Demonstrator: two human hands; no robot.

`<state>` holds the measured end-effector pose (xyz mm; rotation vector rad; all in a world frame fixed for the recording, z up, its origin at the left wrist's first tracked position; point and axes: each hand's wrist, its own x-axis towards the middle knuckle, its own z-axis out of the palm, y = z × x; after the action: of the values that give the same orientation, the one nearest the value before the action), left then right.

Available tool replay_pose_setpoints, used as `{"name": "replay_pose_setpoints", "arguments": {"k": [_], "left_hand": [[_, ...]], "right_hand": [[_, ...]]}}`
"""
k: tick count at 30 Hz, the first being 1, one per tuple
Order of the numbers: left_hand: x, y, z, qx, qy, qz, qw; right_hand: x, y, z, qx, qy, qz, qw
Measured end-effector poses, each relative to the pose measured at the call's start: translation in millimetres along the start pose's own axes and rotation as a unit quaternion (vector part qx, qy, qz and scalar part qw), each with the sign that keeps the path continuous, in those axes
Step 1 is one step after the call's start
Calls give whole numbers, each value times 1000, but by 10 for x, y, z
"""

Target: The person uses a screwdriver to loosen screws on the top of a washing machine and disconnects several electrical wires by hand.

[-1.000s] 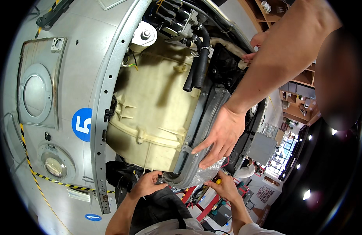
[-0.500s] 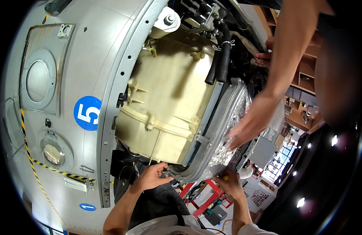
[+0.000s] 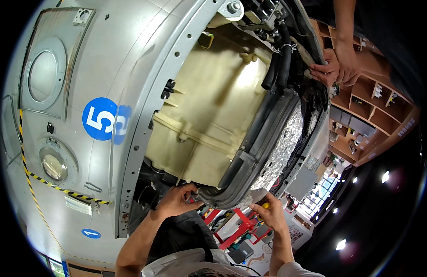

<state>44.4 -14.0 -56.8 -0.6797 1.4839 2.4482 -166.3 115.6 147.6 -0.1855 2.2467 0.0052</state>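
"So, the housing [image 3: 252,168]: appearance?"
"Dark grey, ridged, curved at its lower end; crinkled silver foil [image 3: 285,143] along one side. Lies beside the cream tub [image 3: 209,106]."
"Grip?"
"Right hand [image 3: 271,214] curled around a yellow handle [image 3: 266,205]; left hand [image 3: 176,201] at the lower end, pinch undeterminable."

The duct [image 3: 256,167], dark grey, long and ridged, slants from lower left to upper right, its lower end curving round between the left hand [image 3: 174,202] and right hand [image 3: 271,215]. Crumpled silver foil [image 3: 282,154] runs along its right side. A yellow piece [image 3: 266,205], partly hidden, sits in the right hand.
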Motion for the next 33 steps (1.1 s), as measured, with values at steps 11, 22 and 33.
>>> {"name": "replay_pose_setpoints", "arguments": {"k": [11, 22, 33], "left_hand": [[-9, 69, -9, 3, 5, 8, 1000], [-62, 28, 108, -75, 30, -21, 996], [-76, 103, 73, -5, 34, -30, 999]], "right_hand": [[11, 4, 38, 98, -12, 34, 994], [5, -2, 89, 188, 17, 17, 982], [63, 101, 19, 157, 1, 24, 987]]}}
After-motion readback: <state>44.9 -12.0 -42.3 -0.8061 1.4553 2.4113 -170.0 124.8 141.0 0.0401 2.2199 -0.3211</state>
